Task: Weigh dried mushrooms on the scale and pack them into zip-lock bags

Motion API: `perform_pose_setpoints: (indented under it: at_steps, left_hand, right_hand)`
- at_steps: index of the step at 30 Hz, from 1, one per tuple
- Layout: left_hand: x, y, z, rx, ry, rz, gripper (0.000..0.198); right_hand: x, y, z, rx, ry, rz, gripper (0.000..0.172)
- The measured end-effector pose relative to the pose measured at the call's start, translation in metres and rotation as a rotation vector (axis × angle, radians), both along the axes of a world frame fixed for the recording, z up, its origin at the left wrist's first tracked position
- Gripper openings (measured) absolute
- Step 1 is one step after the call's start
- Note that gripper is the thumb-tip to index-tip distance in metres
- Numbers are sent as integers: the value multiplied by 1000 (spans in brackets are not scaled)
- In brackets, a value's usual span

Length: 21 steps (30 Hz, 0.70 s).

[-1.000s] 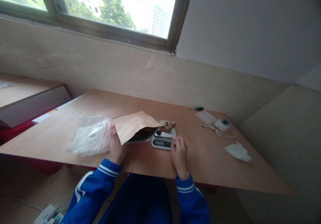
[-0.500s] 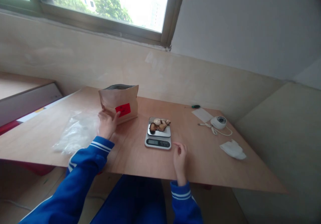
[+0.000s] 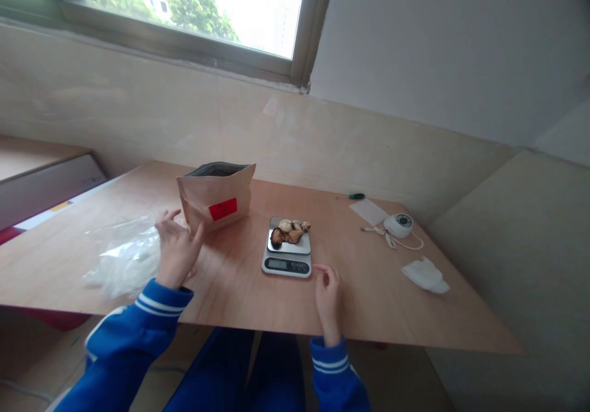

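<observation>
I'd keep my loosely curled right hand [image 3: 328, 295] from nudging the scale [image 3: 288, 256]; whether its fingertips meet, I cannot tell; my left hand [image 3: 177, 253] is spread beside the paper bag [image 3: 212, 192].

window [image 3: 253, 9]: bright daylight, green trees [image 3: 197, 9] outside | wall [image 3: 147, 117]: pale, smudged | wooden tables [image 3: 378, 304]: 2 | floor [image 3: 37, 350]: dim

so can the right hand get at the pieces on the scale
Probably yes: the right hand is beside the scale, near its front right corner, and nothing visible blocks its way to the pieces lying uncovered on top.
</observation>
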<state>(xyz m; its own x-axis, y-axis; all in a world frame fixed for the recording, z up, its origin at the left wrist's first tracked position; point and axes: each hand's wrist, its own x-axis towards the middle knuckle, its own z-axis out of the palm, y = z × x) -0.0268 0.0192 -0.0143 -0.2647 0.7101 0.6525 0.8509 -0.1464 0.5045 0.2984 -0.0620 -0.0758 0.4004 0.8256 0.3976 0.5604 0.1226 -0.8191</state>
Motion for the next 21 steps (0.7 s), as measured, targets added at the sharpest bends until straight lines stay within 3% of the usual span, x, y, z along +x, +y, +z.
perform_pose_setpoints:
  at_steps: [2,5,9,12,18,21]
  left_hand:
    - [-10,-18,0,-30,117,98,59]
    - [-34,-39,-14,-129,213,233,60]
    - [-67,-50,-43,-263,290,140,49]
    - [-80,-51,-52,-263,292,93,36]
    - [-82,-54,-41,-166,212,23,18]
    - [-70,-63,-29,-23,157,118,23]
  right_hand:
    - [0,0,-1,-1,5,-1,22]
    - [0,0,-2,0,9,-5,22]
    - [0,0,-2,-7,-1,-8,22]
    - [0,0,-2,-5,2,-8,22]
    - [0,0,-3,17,13,-8,22]
    - [1,-1,0,27,39,3,22]
